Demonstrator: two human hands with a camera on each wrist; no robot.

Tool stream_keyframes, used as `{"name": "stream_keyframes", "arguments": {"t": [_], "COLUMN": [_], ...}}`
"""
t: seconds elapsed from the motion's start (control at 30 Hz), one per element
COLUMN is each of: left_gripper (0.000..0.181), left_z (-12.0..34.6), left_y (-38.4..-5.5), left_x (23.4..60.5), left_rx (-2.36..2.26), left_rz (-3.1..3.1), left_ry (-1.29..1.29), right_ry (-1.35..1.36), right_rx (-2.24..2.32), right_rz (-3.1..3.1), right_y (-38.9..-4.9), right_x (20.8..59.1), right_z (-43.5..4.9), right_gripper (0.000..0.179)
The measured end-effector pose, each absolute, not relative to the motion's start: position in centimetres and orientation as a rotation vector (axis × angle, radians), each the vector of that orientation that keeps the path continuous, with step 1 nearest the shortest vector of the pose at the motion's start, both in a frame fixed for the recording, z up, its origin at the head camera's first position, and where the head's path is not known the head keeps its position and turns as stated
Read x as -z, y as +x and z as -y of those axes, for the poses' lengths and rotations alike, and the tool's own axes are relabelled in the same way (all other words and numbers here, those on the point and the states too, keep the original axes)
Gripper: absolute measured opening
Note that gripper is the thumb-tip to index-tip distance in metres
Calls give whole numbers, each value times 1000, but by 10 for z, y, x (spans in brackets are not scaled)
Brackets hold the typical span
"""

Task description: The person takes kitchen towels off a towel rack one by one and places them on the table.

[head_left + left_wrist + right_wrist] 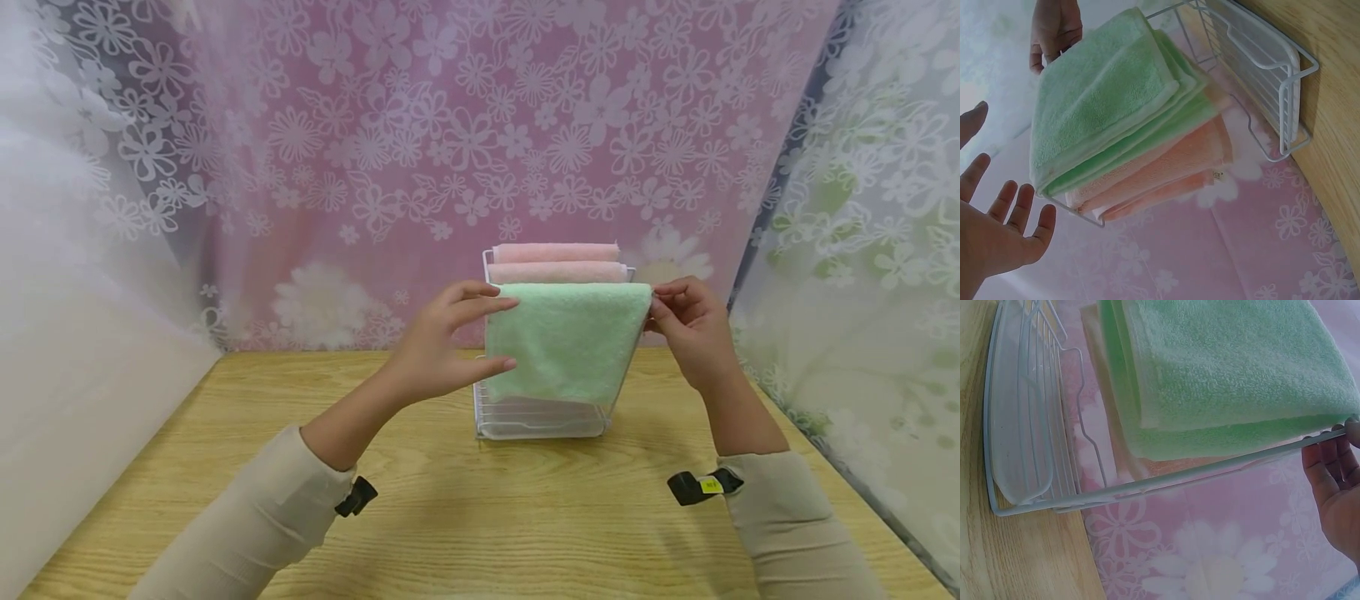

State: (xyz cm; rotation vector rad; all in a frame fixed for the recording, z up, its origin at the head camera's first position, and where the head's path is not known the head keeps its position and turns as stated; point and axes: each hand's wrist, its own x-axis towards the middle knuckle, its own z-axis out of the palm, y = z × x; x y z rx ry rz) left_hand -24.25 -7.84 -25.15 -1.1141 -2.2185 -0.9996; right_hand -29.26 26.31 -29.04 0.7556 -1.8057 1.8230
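A green towel hangs folded over the front bar of a white wire rack. Behind it, two pink towels drape over the farther bars. At the rack's upper right corner my right hand pinches the wire between thumb and fingers, close to the towel's corner. My left hand is beside the towel's left edge, fingers extended and spread. In the left wrist view a gap shows between those fingers and the green towel.
A whitish tray sits in the rack's base, on the wood-grain table. A pink flowered curtain stands close behind the rack, with pale sheets on both sides. Black straps are around both sleeves.
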Motion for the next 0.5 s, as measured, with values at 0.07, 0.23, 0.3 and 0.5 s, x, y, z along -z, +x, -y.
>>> {"name": "stream_keyframes", "arguments": {"t": [0.07, 0.23, 0.3, 0.5], "left_gripper": [60, 60, 59, 55], "left_z": [77, 72, 71, 67], "left_y": [-244, -249, -250, -252], "left_x": [247, 237, 234, 225], "left_rx": [977, 942, 926, 902], "left_rz": [2219, 2214, 2219, 2250], "left_ry": [-1111, -1125, -1129, -1124], "right_ry": [757, 753, 749, 751], "right_rx": [-1815, -1798, -1797, -1814], "right_rz": [1812, 1824, 1825, 1805], "right_y": [-293, -293, -293, -292], "right_x": [290, 290, 290, 290], "right_z": [-263, -262, -262, -262], "right_gripper": [10, 10, 10, 8]}}
